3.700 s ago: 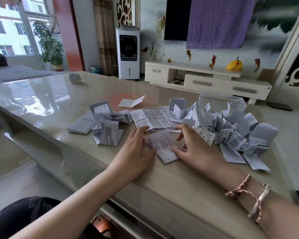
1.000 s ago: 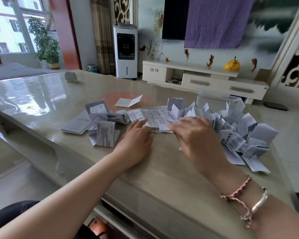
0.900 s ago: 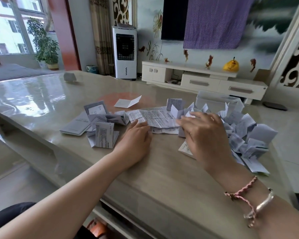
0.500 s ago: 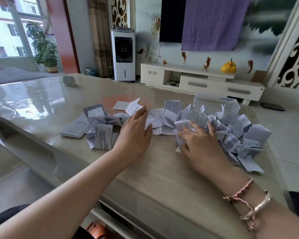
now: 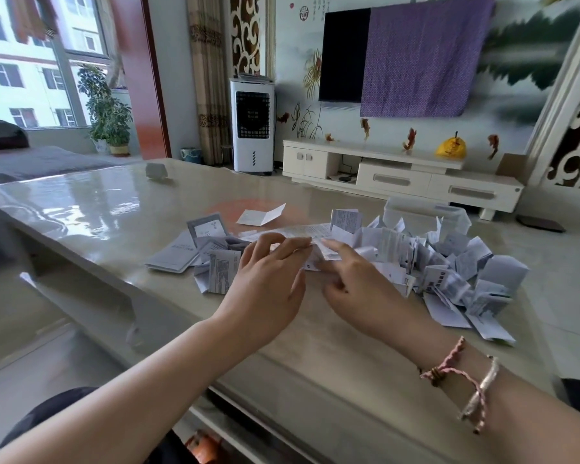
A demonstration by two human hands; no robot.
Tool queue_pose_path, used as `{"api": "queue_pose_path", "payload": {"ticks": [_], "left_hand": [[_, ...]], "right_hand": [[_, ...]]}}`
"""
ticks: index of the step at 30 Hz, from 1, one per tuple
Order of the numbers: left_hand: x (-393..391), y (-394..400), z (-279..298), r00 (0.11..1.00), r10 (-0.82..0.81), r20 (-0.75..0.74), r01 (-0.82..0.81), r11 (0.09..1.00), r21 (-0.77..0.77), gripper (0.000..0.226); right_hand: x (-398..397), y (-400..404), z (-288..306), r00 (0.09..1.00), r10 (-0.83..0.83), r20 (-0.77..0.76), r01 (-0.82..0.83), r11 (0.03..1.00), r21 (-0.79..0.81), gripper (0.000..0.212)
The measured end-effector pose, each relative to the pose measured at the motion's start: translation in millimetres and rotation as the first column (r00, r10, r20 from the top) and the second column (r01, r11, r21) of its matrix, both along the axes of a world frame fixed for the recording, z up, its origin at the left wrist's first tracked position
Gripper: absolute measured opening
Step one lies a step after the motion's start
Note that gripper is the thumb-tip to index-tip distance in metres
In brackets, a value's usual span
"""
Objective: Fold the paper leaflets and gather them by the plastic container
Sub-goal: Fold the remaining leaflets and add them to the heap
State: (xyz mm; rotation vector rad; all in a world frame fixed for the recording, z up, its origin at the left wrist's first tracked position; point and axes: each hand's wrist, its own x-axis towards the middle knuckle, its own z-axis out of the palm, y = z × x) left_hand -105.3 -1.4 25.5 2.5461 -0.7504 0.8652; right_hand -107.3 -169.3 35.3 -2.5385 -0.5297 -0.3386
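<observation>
Both grips, left hand (image 5: 265,283) and right hand (image 5: 359,283), pinch one leaflet (image 5: 302,231) near the plastic container (image 5: 426,214).

Daylight from the window (image 5: 31,72) at upper left gleams on the glossy desk (image 5: 91,212); a white cabinet (image 5: 399,175) lines the painted far wall under a television (image 5: 344,55) half covered by purple cloth (image 5: 422,61)

left hand (image 5: 265,279) pinched the edge of an unfolded leaflet (image 5: 302,231), fingers curled | right hand (image 5: 359,283) pinched the same sheet beside it | folded leaflets (image 5: 449,262) lay heaped against the plastic container (image 5: 426,214) | smaller leaflet pile (image 5: 198,252) lay left on the table (image 5: 98,212)
</observation>
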Motion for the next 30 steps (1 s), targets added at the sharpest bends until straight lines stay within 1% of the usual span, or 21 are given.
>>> {"api": "queue_pose_path", "payload": {"ticks": [2,3,6,7,9,11,13,15,18,19,20,21,23,25,26,28,30], "left_hand": [[-4.6,3.9,1.9,0.998,-0.051,0.028,0.052,0.998,-0.019,0.044],[-6.6,5.8,2.3,0.996,-0.075,0.041,0.077,0.996,-0.036,0.040],[-13.6,13.5,2.1,0.995,-0.100,0.021,0.102,0.985,-0.140,0.029],[-15.6,16.0,1.0,0.995,-0.097,-0.020,0.091,0.979,-0.182,0.034],[-18.5,21.2,-3.9,0.989,-0.097,-0.112,0.069,0.971,-0.230,0.054],[-18.8,23.9,-10.2,0.984,-0.100,-0.145,0.063,0.970,-0.236,0.070],[-17.4,24.2,-14.6,0.978,-0.128,-0.167,0.073,0.951,-0.301,0.076],[-14.9,23.4,-17.2,0.964,-0.163,-0.210,0.073,0.922,-0.379,0.067],[-9.7,22.7,-20.5,0.946,-0.193,-0.262,0.065,0.901,-0.428,0.035],[-8.4,22.2,-20.5,0.935,-0.205,-0.290,0.055,0.890,-0.453,0.027],[-7.7,21.5,-20.1,0.925,-0.221,-0.310,0.046,0.873,-0.485,0.021],[-6.2,20.8,-20.0,0.918,-0.235,-0.320,0.038,0.855,-0.517,0.018],[-2.9,19.3,-20.5,0.910,-0.247,-0.332,0.020,0.828,-0.561,0.014],[0.8,18.3,-21.2,0.906,-0.247,-0.345,0.002,0.816,-0.578,0.007],[0.9,17.0,-20.8,0.906,-0.239,-0.351,-0.010,0.814,-0.580,0.009],[2.0,15.3,-19.2,0.900,-0.224,-0.373,-0.041,0.809,-0.586,0.017],[2.6,14.4,-17.8,0.890,-0.169,-0.424,-0.102,0.832,-0.545,0.025]], "right_hand": [[2.2,3.5,0.4,0.992,0.101,-0.074,-0.092,0.989,0.114,0.052],[3.6,2.3,-1.0,0.987,0.127,-0.094,-0.112,0.982,0.153,0.053],[-0.1,-6.3,-3.0,0.989,0.103,-0.109,-0.082,0.980,0.180,0.045],[-3.2,-9.8,-3.5,0.990,0.094,-0.103,-0.073,0.979,0.189,0.040],[-8.4,-17.3,-5.9,0.992,0.088,-0.085,-0.066,0.970,0.235,0.034],[-11.8,-27.5,-8.6,0.994,0.083,-0.077,-0.059,0.958,0.280,0.036],[-12.8,-38.4,-12.4,0.992,0.093,-0.082,-0.065,0.952,0.300,0.039],[-12.8,-46.5,-15.7,0.988,0.118,-0.104,-0.080,0.946,0.313,0.032],[-10.5,-54.8,-18.1,0.976,0.163,-0.144,-0.089,0.904,0.418,0.017],[-10.1,-55.5,-17.7,0.970,0.182,-0.161,-0.091,0.887,0.452,0.013],[-8.3,-55.2,-18.1,0.962,0.196,-0.189,-0.085,0.875,0.477,0.013],[-6.5,-53.8,-18.3,0.953,0.207,-0.220,-0.074,0.865,0.496,0.020],[-0.3,-49.8,-21.2,0.954,0.141,-0.266,0.003,0.880,0.474,0.038],[4.1,-43.6,-21.4,0.967,0.026,-0.254,0.092,0.892,0.442,0.054],[5.0,-40.0,-20.8,0.973,-0.016,-0.232,0.122,0.884,0.450,0.056],[9.1,-35.4,-19.0,0.980,-0.101,-0.171,0.165,0.892,0.421,0.050],[11.1,-33.2,-17.7,0.975,-0.198,-0.103,0.218,0.940,0.261,0.045]]}}
